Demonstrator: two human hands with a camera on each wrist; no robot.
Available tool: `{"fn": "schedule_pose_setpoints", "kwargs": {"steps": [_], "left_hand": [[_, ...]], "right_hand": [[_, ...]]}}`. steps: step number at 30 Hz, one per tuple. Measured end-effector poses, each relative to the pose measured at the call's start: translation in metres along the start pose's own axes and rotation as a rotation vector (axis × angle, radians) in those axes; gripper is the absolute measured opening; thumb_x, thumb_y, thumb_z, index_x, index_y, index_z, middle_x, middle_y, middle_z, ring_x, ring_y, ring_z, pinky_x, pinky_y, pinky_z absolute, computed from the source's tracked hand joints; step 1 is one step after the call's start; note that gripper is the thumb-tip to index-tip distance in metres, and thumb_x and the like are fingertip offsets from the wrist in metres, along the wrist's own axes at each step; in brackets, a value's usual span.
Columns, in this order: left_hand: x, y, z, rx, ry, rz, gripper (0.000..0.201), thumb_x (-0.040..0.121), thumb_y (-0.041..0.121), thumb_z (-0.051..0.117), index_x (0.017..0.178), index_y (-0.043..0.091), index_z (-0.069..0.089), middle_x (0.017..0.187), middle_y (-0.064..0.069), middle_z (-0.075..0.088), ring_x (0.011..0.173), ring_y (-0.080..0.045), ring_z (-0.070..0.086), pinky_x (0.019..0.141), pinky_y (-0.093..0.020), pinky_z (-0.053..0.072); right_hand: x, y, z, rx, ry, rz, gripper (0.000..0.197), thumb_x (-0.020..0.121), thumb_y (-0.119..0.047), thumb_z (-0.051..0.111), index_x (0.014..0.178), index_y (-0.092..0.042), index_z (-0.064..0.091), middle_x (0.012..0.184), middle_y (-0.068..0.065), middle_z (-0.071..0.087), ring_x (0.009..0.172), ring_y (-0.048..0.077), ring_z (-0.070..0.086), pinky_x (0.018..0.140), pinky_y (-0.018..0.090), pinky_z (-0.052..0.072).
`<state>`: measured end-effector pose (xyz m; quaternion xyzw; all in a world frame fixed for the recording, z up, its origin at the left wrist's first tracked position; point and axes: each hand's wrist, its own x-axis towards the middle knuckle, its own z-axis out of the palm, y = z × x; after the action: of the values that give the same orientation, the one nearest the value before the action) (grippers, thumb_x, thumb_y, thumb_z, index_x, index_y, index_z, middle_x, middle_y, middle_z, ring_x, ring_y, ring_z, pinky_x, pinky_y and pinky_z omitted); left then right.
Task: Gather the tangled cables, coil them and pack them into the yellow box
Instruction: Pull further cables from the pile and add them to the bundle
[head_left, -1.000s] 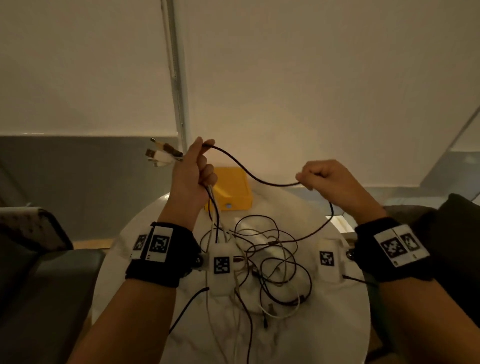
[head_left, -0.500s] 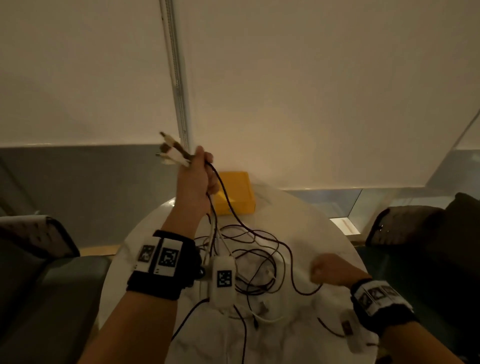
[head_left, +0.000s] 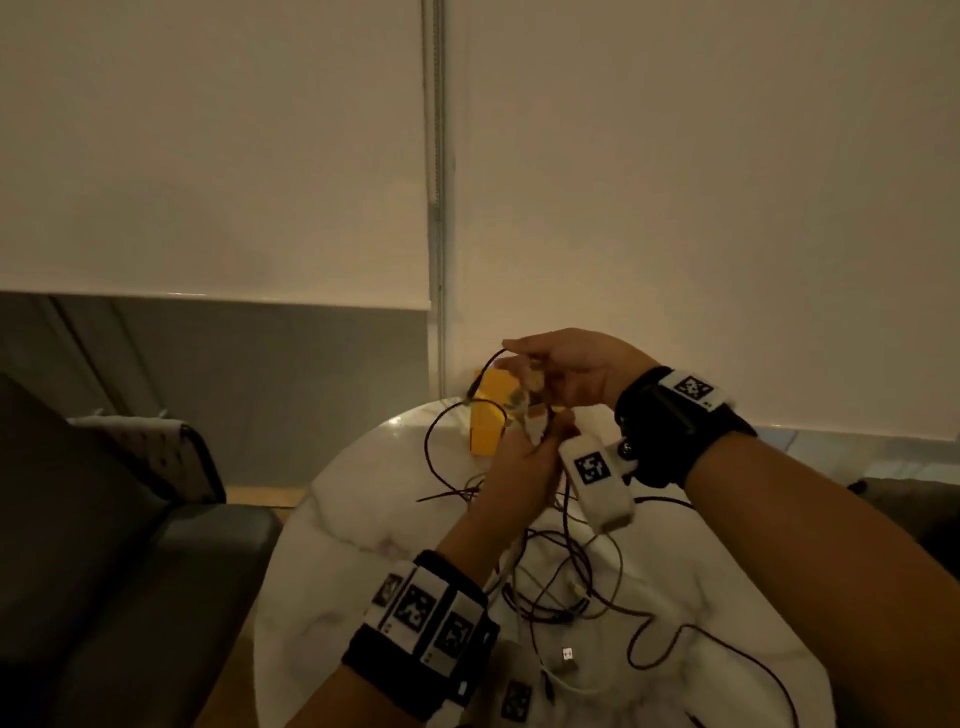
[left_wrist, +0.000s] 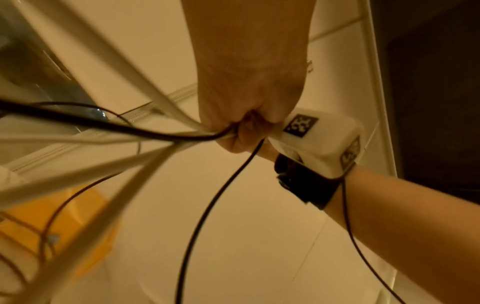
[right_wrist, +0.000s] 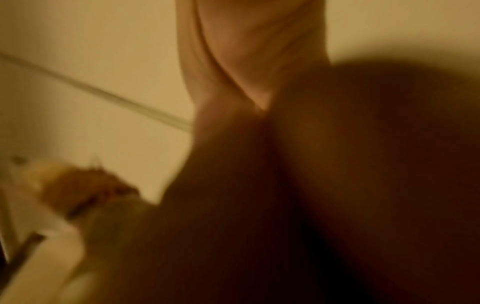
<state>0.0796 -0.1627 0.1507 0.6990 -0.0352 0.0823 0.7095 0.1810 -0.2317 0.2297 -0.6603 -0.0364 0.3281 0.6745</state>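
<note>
My left hand (head_left: 519, 462) is raised over the round white table (head_left: 358, 525) and grips a bundle of white and black cable ends (left_wrist: 182, 135). My right hand (head_left: 566, 369) sits just above it, fingers curled at the black cable (head_left: 427, 447), which arcs in a loop out to the left. The yellow box (head_left: 485, 434) stands at the table's far edge, partly hidden behind both hands. A tangle of dark and white cables (head_left: 566, 587) lies on the table under my arms. The right wrist view is blurred.
A dark sofa (head_left: 130, 582) with a patterned cushion (head_left: 156, 452) stands left of the table. A dark seat (head_left: 914, 504) is at the right. Pale roller blinds (head_left: 675, 182) hang behind the table.
My right hand has come up from low on the right to meet the left hand, bringing the black cable round into a loop. The left hand has dropped a little toward the yellow box.
</note>
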Motion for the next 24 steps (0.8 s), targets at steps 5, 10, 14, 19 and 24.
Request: {"fn": "schedule_pose_setpoints", "kwargs": {"steps": [5, 10, 14, 19, 24], "left_hand": [[0.000, -0.013, -0.013, -0.066, 0.002, -0.022, 0.024, 0.098, 0.024, 0.045, 0.083, 0.018, 0.062, 0.041, 0.003, 0.037, 0.030, -0.009, 0.030, 0.034, -0.018, 0.027], [0.022, -0.003, -0.033, -0.278, 0.290, -0.083, 0.033, 0.087, 0.034, 0.062, 0.111, 0.012, 0.062, 0.042, 0.006, 0.034, 0.032, -0.005, 0.029, 0.034, -0.018, 0.027], [0.036, 0.017, -0.035, -0.452, 0.323, 0.056, 0.014, 0.085, 0.027, 0.064, 0.094, 0.017, 0.065, 0.037, 0.010, 0.031, 0.032, -0.004, 0.024, 0.036, -0.018, 0.022], [0.037, 0.024, -0.022, -0.569, 0.277, 0.109, 0.025, 0.092, 0.030, 0.053, 0.111, 0.018, 0.065, 0.040, 0.011, 0.025, 0.035, -0.003, 0.020, 0.036, -0.018, 0.019], [0.037, 0.035, -0.022, -0.685, 0.240, 0.119, 0.055, 0.071, 0.056, 0.057, 0.108, 0.017, 0.067, 0.048, 0.004, 0.026, 0.038, -0.004, 0.022, 0.038, -0.018, 0.021]], "right_hand": [[0.009, -0.011, -0.002, 0.044, 0.157, -0.166, 0.035, 0.101, -0.034, 0.033, 0.101, -0.006, 0.054, 0.053, -0.004, 0.026, 0.033, 0.006, 0.022, 0.030, 0.017, 0.020], [-0.011, -0.022, -0.008, -0.309, 0.141, -0.420, 0.034, 0.102, -0.029, 0.029, 0.081, -0.017, 0.053, 0.061, -0.004, 0.027, 0.046, 0.008, 0.023, 0.041, 0.018, 0.025], [-0.025, -0.011, 0.000, -0.205, 0.157, -0.523, 0.031, 0.102, -0.023, 0.029, 0.081, -0.015, 0.051, 0.062, -0.004, 0.034, 0.049, 0.007, 0.026, 0.043, 0.018, 0.023], [-0.044, 0.008, 0.018, 0.020, 0.024, -0.679, 0.027, 0.101, -0.022, 0.033, 0.087, -0.016, 0.055, 0.067, -0.006, 0.047, 0.057, 0.007, 0.039, 0.050, 0.019, 0.031], [-0.048, 0.038, 0.020, -0.297, 0.038, -0.839, 0.021, 0.099, -0.010, 0.039, 0.094, -0.011, 0.059, 0.068, -0.008, 0.056, 0.058, 0.004, 0.047, 0.058, 0.022, 0.038]]}}
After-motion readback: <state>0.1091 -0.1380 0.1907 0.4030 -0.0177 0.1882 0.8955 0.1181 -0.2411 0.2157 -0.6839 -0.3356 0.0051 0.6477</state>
